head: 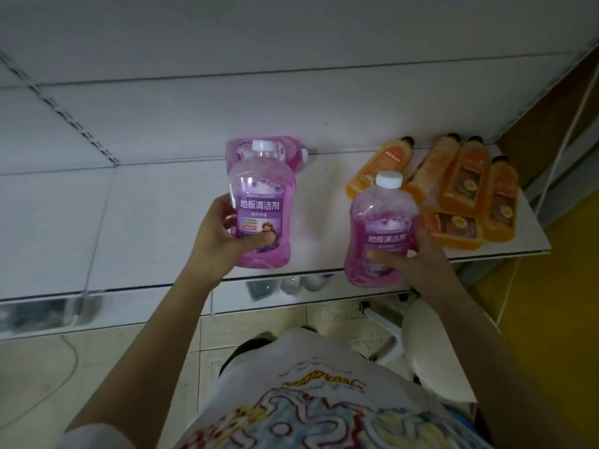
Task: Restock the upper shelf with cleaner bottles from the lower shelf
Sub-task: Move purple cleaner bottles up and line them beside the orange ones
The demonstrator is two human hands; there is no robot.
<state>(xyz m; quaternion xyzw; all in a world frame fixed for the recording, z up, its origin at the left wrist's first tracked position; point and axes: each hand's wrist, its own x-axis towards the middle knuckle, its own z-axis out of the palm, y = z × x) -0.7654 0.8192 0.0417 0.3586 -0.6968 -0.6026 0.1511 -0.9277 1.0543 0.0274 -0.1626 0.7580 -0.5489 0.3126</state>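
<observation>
I hold two purple cleaner bottles with white caps over the white upper shelf [155, 202]. My left hand [223, 234] grips the left purple bottle [263, 202] by its lower body, above the shelf's middle. Behind it more purple bottles [285, 153] stand against the back panel. My right hand [418, 254] grips the right purple bottle [381, 231] near the shelf's front edge. The lower shelf [227, 303] shows below, mostly hidden, with a few bottle tops [301, 283] visible.
Several orange bottles [463, 186] stand and lie at the shelf's right end. A slotted upright [64, 108] runs along the back panel on the left. Below are a tiled floor, a white stool [431, 335] and a yellow wall [567, 254] to the right.
</observation>
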